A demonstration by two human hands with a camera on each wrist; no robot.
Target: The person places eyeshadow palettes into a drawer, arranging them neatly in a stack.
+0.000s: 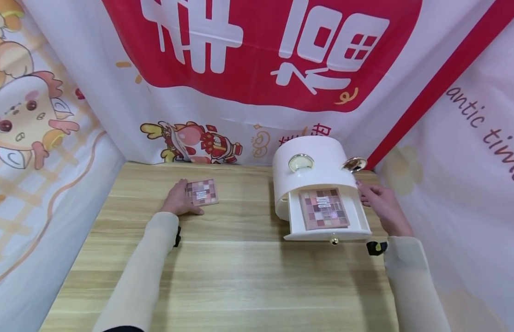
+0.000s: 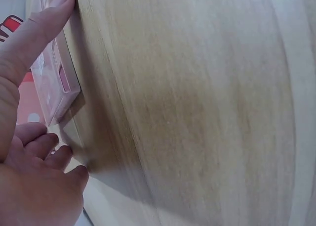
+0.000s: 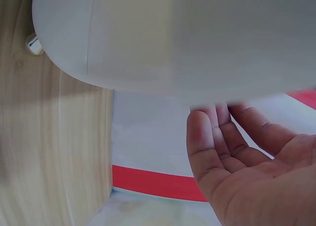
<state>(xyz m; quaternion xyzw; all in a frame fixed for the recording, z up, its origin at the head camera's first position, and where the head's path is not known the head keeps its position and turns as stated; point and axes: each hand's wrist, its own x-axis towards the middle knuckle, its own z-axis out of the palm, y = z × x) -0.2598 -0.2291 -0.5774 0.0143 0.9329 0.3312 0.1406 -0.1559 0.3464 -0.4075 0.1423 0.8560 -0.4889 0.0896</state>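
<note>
My left hand point(image 1: 176, 198) is at the left end of an eyeshadow palette point(image 1: 202, 192) that lies on the table. Its straight thumb point(image 2: 42, 30) runs along the near edge, while the other fingers curl loosely by the far corner. To the right stands a white rounded storage box point(image 1: 311, 157) with its drawer point(image 1: 296, 216) pulled out. A second palette point(image 1: 323, 210), marked BACK, lies inside the drawer. My right hand point(image 1: 381, 203) is at the box's right side, fingertips right at the white wall point(image 3: 148, 48) in the right wrist view.
Two gold-rimmed round pieces point(image 1: 301, 162) stick up from the box, and a gold knob point(image 1: 333, 240) projects from the drawer front. Printed cloth point(image 1: 253, 97) hangs behind the wooden table point(image 1: 240, 276) and on both sides. The box stands close to the back cloth.
</note>
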